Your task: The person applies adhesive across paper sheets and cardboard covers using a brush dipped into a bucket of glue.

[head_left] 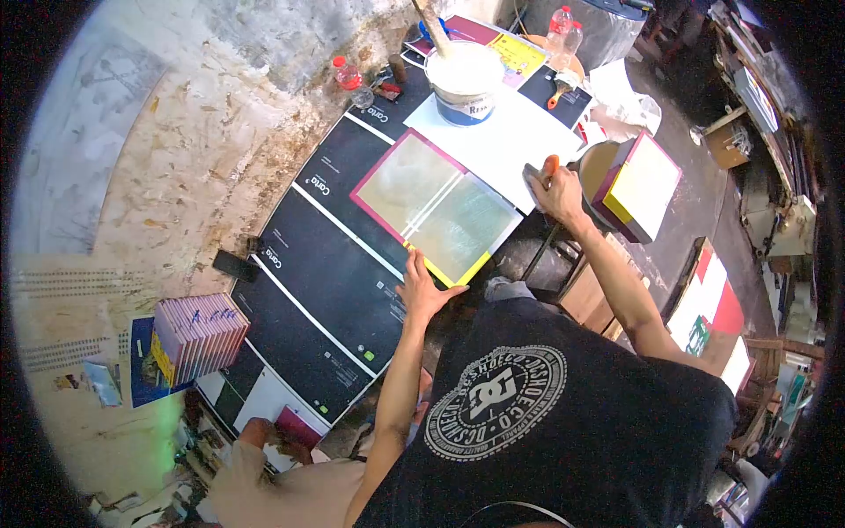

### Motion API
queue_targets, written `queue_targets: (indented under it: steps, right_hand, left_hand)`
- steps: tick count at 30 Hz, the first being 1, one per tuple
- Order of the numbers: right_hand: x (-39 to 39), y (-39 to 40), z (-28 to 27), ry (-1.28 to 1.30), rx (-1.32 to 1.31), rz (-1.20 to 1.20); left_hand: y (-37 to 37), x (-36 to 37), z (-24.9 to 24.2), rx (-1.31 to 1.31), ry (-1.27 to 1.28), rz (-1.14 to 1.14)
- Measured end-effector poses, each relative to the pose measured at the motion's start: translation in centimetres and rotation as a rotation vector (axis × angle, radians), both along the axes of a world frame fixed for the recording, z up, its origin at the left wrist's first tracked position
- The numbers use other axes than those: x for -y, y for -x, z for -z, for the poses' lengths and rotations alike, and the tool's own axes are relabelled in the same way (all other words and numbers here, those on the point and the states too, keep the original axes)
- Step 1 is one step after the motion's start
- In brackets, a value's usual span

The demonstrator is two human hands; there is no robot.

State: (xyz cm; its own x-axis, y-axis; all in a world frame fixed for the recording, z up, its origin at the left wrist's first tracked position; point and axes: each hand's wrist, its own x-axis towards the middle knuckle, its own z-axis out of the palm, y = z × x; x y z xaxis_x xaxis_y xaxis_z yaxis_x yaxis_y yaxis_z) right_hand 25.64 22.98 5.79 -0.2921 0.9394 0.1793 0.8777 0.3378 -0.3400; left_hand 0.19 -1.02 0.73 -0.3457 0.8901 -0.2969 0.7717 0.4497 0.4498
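An open book cover (pixel 378 187) with a maroon and yellow border and grey boards lies on the table. Two pale strips run across its middle, and the right board looks wet and streaked. My left hand (pixel 424 295) rests at the near edge, thumb and fingers spread, touching the yellow border. To the right of the cover, my right hand (pixel 563 199) grips an orange-handled brush (pixel 532 179) with a flat greyish end. Beyond the cover, a white bucket (pixel 465 88) stands on a white sheet (pixel 519 145), with a stick leaning out of it.
Black printed sheets (pixel 321 255) cover the table. A stack of books (pixel 202 339) sits at the left, near a dark phone-like object (pixel 236 266). Bottles (pixel 348 75) and another brush (pixel 563 86) lie farther back. Stacked covers (pixel 647 189) rest at the right. Another person's sleeve (pixel 273 484) shows lower left.
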Motion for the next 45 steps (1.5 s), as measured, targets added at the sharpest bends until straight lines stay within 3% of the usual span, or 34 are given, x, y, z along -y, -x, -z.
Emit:
queue_targets:
  steps: [1,2,4,5,6,8,10,12,13,17,20,21,23,24,26,27,28,32,34,36,38,40,42,43,45]
  right_hand:
    - [0.6,0.6,0.7,0.064,-0.34,0.042]
    - [1.7,2.0,2.0,0.098,-0.353,0.026]
    - [7.1,6.9,-4.0,0.531,-0.386,0.071]
    - [8.9,8.0,-0.2,0.295,-0.446,-0.138]
    - [10.6,9.2,0.2,0.249,-0.248,-0.265]
    - [11.6,8.7,2.8,0.143,-0.179,-0.272]
    - [8.8,4.6,3.3,0.32,-0.131,-0.113]
    - [5.3,-1.0,6.6,0.003,-0.025,-0.048]
    - [4.3,-2.5,5.0,-0.071,0.008,0.01]
    - [3.0,-5.3,-1.1,-0.006,-0.214,0.31]
    - [6.2,1.4,-3.8,0.101,-0.714,0.229]
    - [6.5,3.8,0.1,0.135,-0.769,0.169]
    - [8.9,9.9,0.7,0.252,-0.601,0.107]
    - [10.0,12.0,-0.6,0.53,-0.717,0.047]
    - [11.0,14.8,2.6,0.082,-0.376,-0.178]
    - [10.6,14.9,4.7,0.165,-0.296,-0.163]
    - [9.9,14.1,6.5,0.248,-0.214,-0.153]
    - [5.7,3.1,4.9,0.214,-0.173,0.134]
    - [3.3,-2.2,6.3,0.085,-0.158,0.23]
    - [2.7,-6.5,4.2,0.001,-0.196,0.366]
    - [1.9,-11.0,3.5,-0.106,-0.386,0.511]
    - [1.3,-14.0,0.7,0.04,-1.069,0.553]
    - [0.8,-13.4,-4.7,-0.01,-1.146,0.553]
    - [-0.3,-12.5,-6.4,-0.034,-1.182,0.53]
    - [-3.7,-9.8,-7.3,-0.031,-1.303,0.364]
  left_hand:
    - [0.0,-0.1,-0.1,0.003,0.008,0.0]
    - [-0.1,-0.3,-0.2,0.009,0.015,0.001]
    - [-0.1,-0.2,-0.2,0.009,0.016,0.008]
    - [0.0,0.0,-0.2,0.003,0.008,0.017]
    - [0.1,0.0,-0.3,-0.007,-0.003,0.027]
    - [0.0,-0.3,-1.0,-0.03,0.035,0.035]
    - [-0.2,-0.1,-0.7,-0.051,0.053,0.04]
    - [-0.2,0.1,-0.2,-0.065,0.018,0.038]
    - [-0.3,0.1,-0.2,-0.063,0.014,0.036]
    - [-0.5,-0.5,-0.9,-0.057,0.004,0.04]
    - [-0.5,-0.2,-0.1,-0.059,-0.011,0.055]
    - [-0.3,-0.1,0.4,-0.056,-0.026,0.066]
    - [-0.1,0.0,0.7,-0.068,-0.029,0.06]
    - [-0.1,-0.1,0.5,-0.064,-0.004,0.062]
    - [-0.3,-0.4,0.2,-0.054,0.046,0.065]
    - [-0.4,-0.5,0.1,-0.07,0.061,0.072]
    - [-0.5,-0.7,0.0,-0.084,0.075,0.075]
    - [-0.4,-0.2,0.9,-0.083,0.008,0.068]
    - [-0.3,-0.2,1.4,-0.063,-0.064,0.071]
    - [0.3,-0.3,1.9,-0.042,-0.063,0.092]
    - [0.0,-0.9,-0.2,-0.029,0.054,0.071]
    - [1.0,-1.2,0.3,-0.013,-0.008,0.047]
    - [2.8,-2.2,1.5,0.051,-0.038,0.014]
    - [2.0,-3.3,-1.5,-0.006,0.019,-0.088]
    - [1.2,-5.2,-2.7,-0.036,-0.16,-0.114]
